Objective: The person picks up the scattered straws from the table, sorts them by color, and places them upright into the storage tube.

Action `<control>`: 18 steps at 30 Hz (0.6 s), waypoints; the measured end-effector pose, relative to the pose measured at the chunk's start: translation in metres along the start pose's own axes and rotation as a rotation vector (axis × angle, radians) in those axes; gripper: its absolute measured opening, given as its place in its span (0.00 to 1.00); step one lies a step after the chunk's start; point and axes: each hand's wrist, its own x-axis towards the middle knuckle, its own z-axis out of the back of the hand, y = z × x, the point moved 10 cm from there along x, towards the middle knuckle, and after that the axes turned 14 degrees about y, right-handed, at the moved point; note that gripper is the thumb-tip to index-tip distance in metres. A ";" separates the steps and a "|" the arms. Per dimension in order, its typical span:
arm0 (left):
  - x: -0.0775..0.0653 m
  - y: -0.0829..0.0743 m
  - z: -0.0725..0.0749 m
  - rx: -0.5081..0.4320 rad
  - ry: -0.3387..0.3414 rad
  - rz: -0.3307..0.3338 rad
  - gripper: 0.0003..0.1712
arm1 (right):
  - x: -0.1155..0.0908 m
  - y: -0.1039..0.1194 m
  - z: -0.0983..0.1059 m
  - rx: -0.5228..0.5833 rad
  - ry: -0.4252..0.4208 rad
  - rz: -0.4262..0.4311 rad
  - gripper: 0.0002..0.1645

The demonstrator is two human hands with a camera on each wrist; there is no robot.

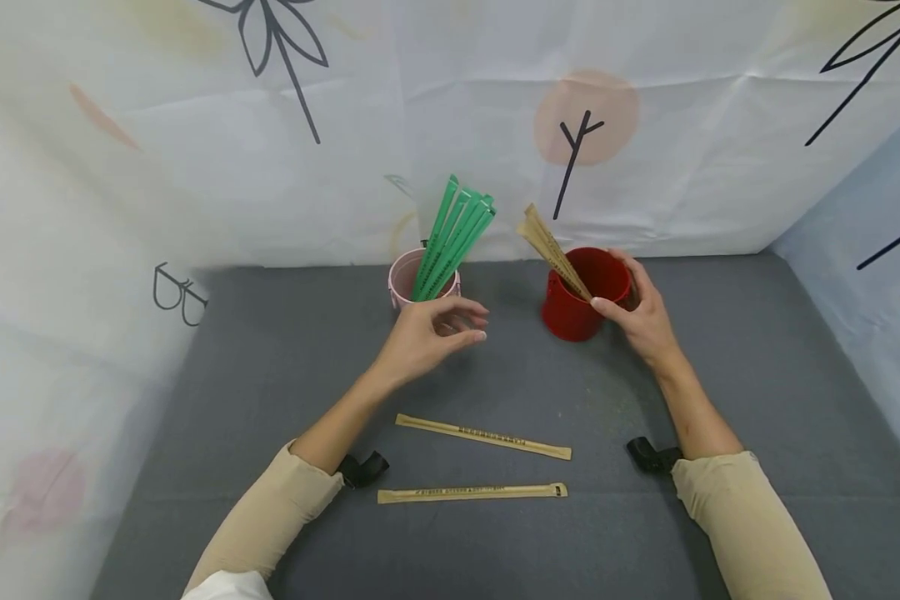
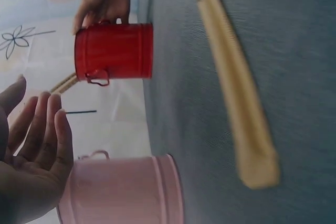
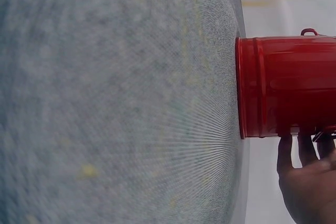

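Note:
My right hand [image 1: 642,315] grips the red bucket [image 1: 566,322] at its right side, thumb at the rim and fingers along the outer wall. A few tan paper-wrapped sticks [image 1: 551,250] lean leftward out of that bucket. In front of the pink bucket [image 1: 401,282] hovers my left hand [image 1: 427,335], its fingers loosely bent and nothing between them. The left wrist view shows those fingers [image 2: 44,135] apart from both buckets. Several green-wrapped sticks [image 1: 456,237] stand in the pink bucket, whose front is partly hidden by the left hand.
Two tan wrapped sticks lie crosswise on the grey table: an upper stick [image 1: 483,436] and a lower stick [image 1: 472,493] nearer me. Behind the buckets hangs a white patterned cloth [image 1: 465,125]. Black wrist mounts [image 1: 363,470] jut inward from both forearms.

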 end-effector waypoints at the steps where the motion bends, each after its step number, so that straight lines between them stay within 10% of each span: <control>1: -0.004 0.002 0.001 0.005 0.002 0.008 0.16 | 0.000 0.000 0.000 0.000 0.000 0.001 0.42; 18: -0.066 0.053 -0.020 0.036 0.209 0.208 0.20 | -0.001 -0.001 0.000 -0.006 -0.002 -0.013 0.42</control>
